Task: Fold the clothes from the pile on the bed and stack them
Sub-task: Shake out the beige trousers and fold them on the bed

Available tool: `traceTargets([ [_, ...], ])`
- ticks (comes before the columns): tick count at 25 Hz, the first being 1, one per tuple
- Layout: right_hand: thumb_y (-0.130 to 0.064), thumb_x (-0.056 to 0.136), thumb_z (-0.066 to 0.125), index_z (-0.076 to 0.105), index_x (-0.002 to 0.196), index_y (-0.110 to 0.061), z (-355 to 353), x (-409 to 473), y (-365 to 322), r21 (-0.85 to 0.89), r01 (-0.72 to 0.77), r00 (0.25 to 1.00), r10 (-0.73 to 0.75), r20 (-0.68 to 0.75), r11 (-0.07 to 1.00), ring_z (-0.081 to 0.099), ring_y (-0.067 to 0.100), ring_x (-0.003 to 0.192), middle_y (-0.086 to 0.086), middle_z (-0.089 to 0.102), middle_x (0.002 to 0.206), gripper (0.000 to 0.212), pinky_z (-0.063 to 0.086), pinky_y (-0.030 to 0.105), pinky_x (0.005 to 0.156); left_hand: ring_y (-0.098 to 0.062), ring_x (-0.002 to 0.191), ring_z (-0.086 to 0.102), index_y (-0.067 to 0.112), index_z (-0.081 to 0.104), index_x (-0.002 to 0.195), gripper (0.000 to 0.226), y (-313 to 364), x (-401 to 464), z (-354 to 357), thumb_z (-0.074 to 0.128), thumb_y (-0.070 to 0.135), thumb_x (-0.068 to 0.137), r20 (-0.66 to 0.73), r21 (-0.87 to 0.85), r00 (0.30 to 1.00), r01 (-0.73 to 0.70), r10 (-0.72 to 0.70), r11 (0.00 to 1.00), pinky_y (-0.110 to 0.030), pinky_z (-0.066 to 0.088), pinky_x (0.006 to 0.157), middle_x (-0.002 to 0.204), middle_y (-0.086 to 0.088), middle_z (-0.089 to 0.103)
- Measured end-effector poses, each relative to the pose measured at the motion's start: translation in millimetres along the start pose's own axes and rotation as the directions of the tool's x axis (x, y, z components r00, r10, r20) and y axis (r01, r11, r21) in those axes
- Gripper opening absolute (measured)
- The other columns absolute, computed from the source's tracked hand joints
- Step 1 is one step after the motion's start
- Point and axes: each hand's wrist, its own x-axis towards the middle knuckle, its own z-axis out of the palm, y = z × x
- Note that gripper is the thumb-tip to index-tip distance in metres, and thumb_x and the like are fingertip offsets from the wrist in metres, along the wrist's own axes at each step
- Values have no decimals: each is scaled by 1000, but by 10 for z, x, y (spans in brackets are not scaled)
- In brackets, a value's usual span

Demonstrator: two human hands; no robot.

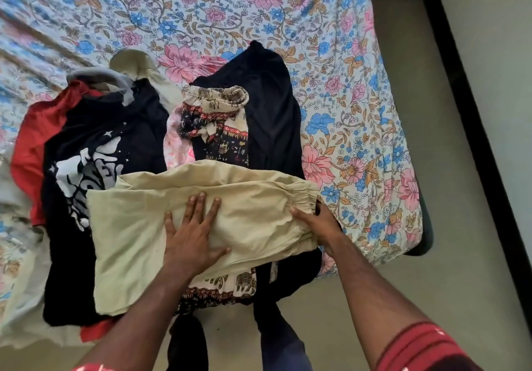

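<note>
Left hand (191, 236): palm down, fingers (198, 206) straight and spread, thumb out to the side, pressing flat. Right hand (319, 228): fingers curled in a grip, tips hidden from view. Both forearms extend forward from the lower edge; red striped sleeve (426, 347) on the right arm.

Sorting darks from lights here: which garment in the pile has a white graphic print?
The black T-shirt left of the beige trousers. The red garment is plain, and the elephant-print trousers carry a small repeating pattern.
</note>
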Motion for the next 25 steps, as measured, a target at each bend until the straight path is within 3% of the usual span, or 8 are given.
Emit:
traceTargets([
  [2, -41, 65, 96, 68, 114, -25, -19, -7, 16, 38, 7, 1000, -8, 30, 999, 74, 23, 102, 0, 77, 111, 58, 58, 49, 98, -17, 151, -31, 42, -31, 153, 129, 52, 33, 28, 57, 87, 70, -11, -29, 1000, 26, -27, 999, -66, -8, 119, 162, 6, -38],
  [4, -44, 64, 96, 72, 109, -25, -33, 10, 28, -33, 93, 995, -94, -33, 995, 76, 19, 97, -2, 79, 104, 54, 60, 47, 94, -19, 151, -32, 41, -35, 150, 134, 98, 83, 35, 58, 89, 67, 16, -29, 998, 59, -59, 998, -68, -11, 118, 161, 4, -41],
  [11, -52, 63, 93, 64, 128, -27, -81, -207, -75, -82, 264, 964, -265, -3, 961, 72, 14, 106, -6, 75, 115, 76, 59, 44, 95, -21, 151, -31, 40, -41, 146, 137, 150, 175, 59, 60, 89, 67, 69, -42, 993, 102, -99, 994, -71, -12, 117, 161, 2, -40],
  [13, -44, 64, 94, 56, 136, -25, -69, -313, -134, -48, 279, 960, -278, 29, 959, 70, 14, 109, -5, 72, 121, 84, 58, 41, 95, -21, 151, -31, 40, -42, 146, 137, 144, 194, 63, 59, 89, 67, 79, -47, 992, 103, -99, 994, -71, -13, 116, 161, 3, -40],
  [17, -14, 67, 94, 57, 134, -19, 23, -655, -289, 141, 168, 956, -196, 219, 976, 72, 28, 113, 5, 75, 120, 77, 55, 53, 102, -21, 151, -31, 40, -39, 148, 138, 136, 190, 77, 58, 91, 65, 70, -59, 995, 80, -76, 995, -72, -13, 115, 162, 3, -39],
  [20, -10, 66, 88, 57, 132, -16, 252, -1050, -520, 125, 235, 915, -262, 307, 964, 72, 29, 113, 7, 75, 120, 74, 56, 50, 99, -20, 150, -33, 40, -37, 149, 141, 123, 260, 78, 63, 89, 63, 105, -107, 993, 73, -61, 992, -67, -26, 111, 160, 5, -41],
  [22, -10, 67, 86, 56, 133, -23, 652, -1370, -678, -29, 371, 866, -335, 372, 928, 73, 15, 110, -6, 75, 118, 74, 57, 37, 96, -19, 149, -34, 37, -29, 155, 127, 65, 259, 29, 60, 81, 75, 134, -125, 991, 44, -27, 991, -67, -28, 109, 160, 6, -39],
  [25, -12, 72, 82, 49, 141, -36, 1280, -1695, -823, -218, 559, 805, -460, 375, 800, 69, -4, 101, -24, 72, 110, 81, 55, 19, 87, -18, 152, -30, 32, -13, 161, 87, -108, 190, -21, 40, 60, 98, 92, -173, 994, -38, 55, 984, -63, -17, 119, 168, 4, -25],
])
